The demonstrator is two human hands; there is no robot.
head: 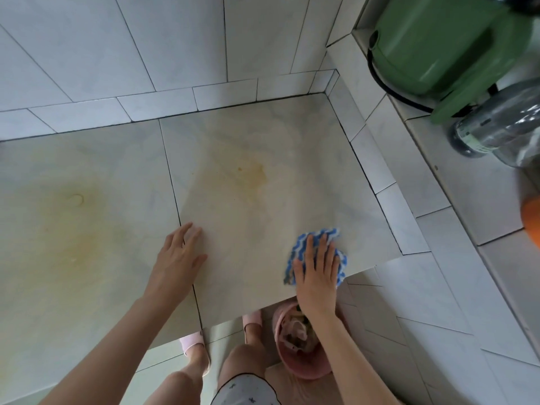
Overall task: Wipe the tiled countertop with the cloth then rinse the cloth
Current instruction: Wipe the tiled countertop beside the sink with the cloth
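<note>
Ok, your right grip (317, 276) flat, fingers straight, pressing cloth (333, 233) at near-right edge of surface (263, 135). Left grip (178, 258) flat, empty. Yellow stain (251, 173) far-left of cloth; right grip nearer.

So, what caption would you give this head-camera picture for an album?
Right hand presses a blue-and-white wavy-striped cloth onto the stained beige tiled countertop near its edge; left hand rests flat.

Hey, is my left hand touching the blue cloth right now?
Apart. The head view shows bare countertop between the left hand and the cloth, which lies under the right hand.
</note>
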